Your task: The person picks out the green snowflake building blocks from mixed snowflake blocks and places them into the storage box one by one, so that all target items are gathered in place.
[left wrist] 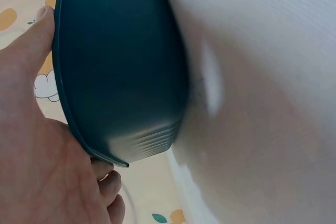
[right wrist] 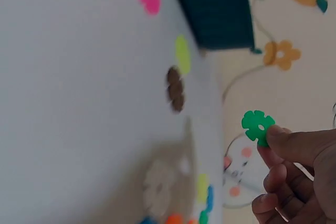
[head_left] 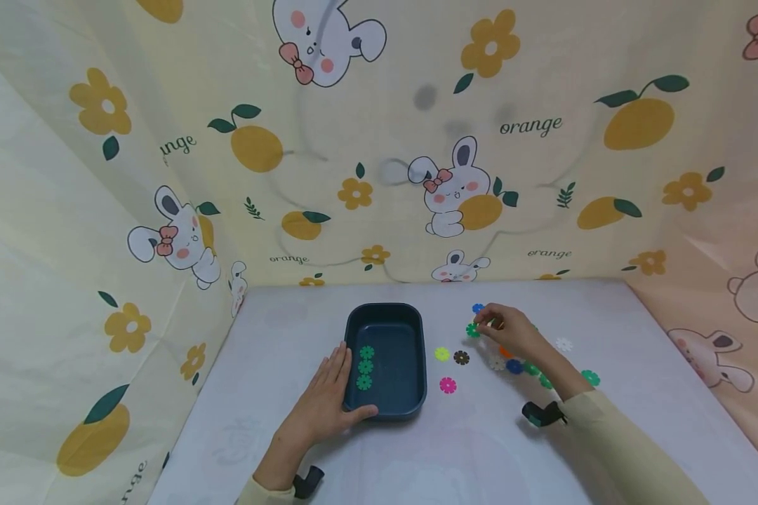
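A dark blue tray [head_left: 417,319] sits mid-table with three green flower discs [head_left: 365,366] in a row along its left side. My left hand [head_left: 328,400] holds the tray's near left corner, fingers flat along its wall and thumb on the front rim; the left wrist view shows the tray [left wrist: 121,66] against my palm [left wrist: 31,129]. My right hand [head_left: 508,330] pinches a green flower disc [head_left: 473,330] just above the table, right of the tray. The right wrist view shows that disc [right wrist: 257,126] between my fingertips [right wrist: 278,140].
Loose flower discs lie right of the tray: yellow [head_left: 441,354], brown [head_left: 461,358], pink [head_left: 448,385], blue [head_left: 477,308], white [head_left: 563,344], green [head_left: 590,378] and others by my forearm. Printed fabric walls enclose the white table [head_left: 480,449] on three sides.
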`<state>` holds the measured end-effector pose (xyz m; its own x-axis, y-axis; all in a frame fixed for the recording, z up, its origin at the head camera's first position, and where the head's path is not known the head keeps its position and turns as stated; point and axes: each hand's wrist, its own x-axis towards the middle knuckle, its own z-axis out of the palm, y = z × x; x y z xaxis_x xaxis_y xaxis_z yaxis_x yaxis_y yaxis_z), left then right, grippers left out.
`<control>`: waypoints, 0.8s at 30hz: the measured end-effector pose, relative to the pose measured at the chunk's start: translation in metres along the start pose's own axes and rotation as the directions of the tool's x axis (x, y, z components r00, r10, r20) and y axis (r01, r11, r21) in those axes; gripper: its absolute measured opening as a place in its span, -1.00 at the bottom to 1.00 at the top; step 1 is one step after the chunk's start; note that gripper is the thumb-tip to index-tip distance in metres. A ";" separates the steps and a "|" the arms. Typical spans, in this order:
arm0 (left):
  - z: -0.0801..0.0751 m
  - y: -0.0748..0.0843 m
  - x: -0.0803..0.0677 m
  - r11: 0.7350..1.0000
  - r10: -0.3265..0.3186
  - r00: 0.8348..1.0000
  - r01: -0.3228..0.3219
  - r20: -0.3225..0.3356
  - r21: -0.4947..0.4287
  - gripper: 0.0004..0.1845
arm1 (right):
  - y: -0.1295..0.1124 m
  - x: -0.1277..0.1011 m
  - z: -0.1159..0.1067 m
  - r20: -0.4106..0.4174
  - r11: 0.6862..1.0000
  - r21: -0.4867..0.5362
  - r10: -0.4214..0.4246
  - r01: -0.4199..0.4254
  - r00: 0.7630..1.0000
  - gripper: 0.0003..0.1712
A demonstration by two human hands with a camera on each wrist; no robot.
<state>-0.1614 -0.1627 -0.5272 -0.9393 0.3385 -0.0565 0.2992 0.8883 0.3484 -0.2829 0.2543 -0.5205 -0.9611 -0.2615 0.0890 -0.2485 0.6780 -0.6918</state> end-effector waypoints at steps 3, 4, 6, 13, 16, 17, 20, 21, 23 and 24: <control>0.000 -0.001 0.000 1.000 0.016 1.000 -0.016 -0.013 0.003 0.33 | -0.012 0.003 0.001 -0.001 0.998 0.056 -0.040 0.040 0.999 -0.90; 0.001 -0.001 0.000 1.000 0.022 1.000 -0.022 -0.018 0.003 0.32 | -0.016 0.004 0.002 0.000 0.996 0.074 -0.045 0.045 0.999 -0.90; 0.001 -0.001 -0.001 1.000 0.031 0.999 -0.031 -0.028 0.005 0.31 | -0.026 0.006 0.004 0.008 0.993 0.108 -0.055 0.054 0.998 -0.90; 0.001 -0.001 0.000 1.000 0.031 0.999 -0.031 -0.030 -0.003 0.31 | -0.055 0.016 0.016 0.050 0.986 0.133 -0.110 0.102 0.993 -0.91; 0.001 -0.001 0.000 0.999 0.031 0.999 -0.031 -0.032 -0.005 0.31 | -0.067 0.019 0.021 0.073 0.979 0.143 -0.155 0.143 0.985 -0.93; 0.001 -0.001 0.000 1.000 0.029 0.999 -0.029 -0.030 -0.003 0.31 | -0.070 0.020 0.023 0.082 0.976 0.148 -0.171 0.158 0.982 -0.93; 0.001 -0.002 0.000 1.000 0.025 0.999 -0.025 -0.025 -0.004 0.32 | -0.079 0.023 0.031 0.114 0.969 0.160 -0.209 0.190 0.971 -0.94; 0.002 -0.002 -0.001 1.000 0.024 0.999 -0.024 -0.023 -0.004 0.32 | -0.081 0.025 0.034 0.125 0.966 0.164 -0.219 0.198 0.968 -0.93; 0.002 -0.002 -0.001 1.000 0.025 0.999 -0.025 -0.022 -0.006 0.32 | -0.087 0.027 0.040 0.144 0.963 0.174 -0.234 0.208 0.962 -0.92; 0.002 -0.002 -0.001 1.000 0.028 0.999 -0.029 -0.026 -0.008 0.32 | -0.090 0.028 0.043 0.153 0.962 0.175 -0.238 0.210 0.959 -0.91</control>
<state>-0.1607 -0.1647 -0.5299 -0.9345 0.3552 -0.0220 0.3244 0.8757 0.3577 -0.2820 0.1567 -0.4870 -0.8445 -0.5168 0.1405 -0.4201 0.4766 -0.7723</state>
